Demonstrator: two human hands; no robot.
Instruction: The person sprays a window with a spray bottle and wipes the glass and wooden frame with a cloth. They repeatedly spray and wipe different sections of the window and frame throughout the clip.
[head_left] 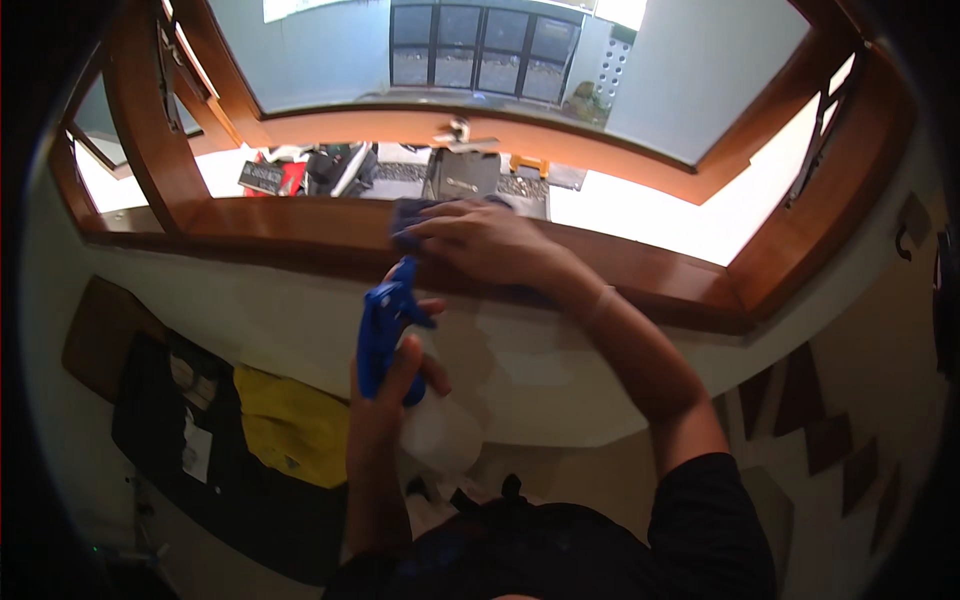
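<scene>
Your left hand (400, 378) is wrapped around the neck of a spray bottle, thumb on the near side and fingertips showing past its right side; the palm is hidden behind the blue head. Your right hand (495, 245) lies over a cloth (405, 222) on the wooden sill (290, 222), its fingers reaching to the left; you cannot tell whether they grip the cloth or only rest on it, since the hand covers most of it.

The spray bottle (380, 325) is in your left hand, just to the near side of the sill, with its head up and its nozzle end close to the cloth. Its head and trigger are bright, glossy blue; the body below is pale and whitish, partly covered by your fingers and hard to part from the light wall (560, 385) beyond it. You cannot make out how full it is. The cloth is dark blue and looks bunched, its folds blurred.

Beyond the sill, a wood-framed window sash (340, 122) is tilted outward, its top cut off. Through the gap you see a grey box (460, 175) and a red object (290, 178), the latter too small to identify. To the left lie a yellow cloth (290, 425) and dark fabric (260, 520). On the far right, a hook (904, 243) hangs near the dim rim of the view.
</scene>
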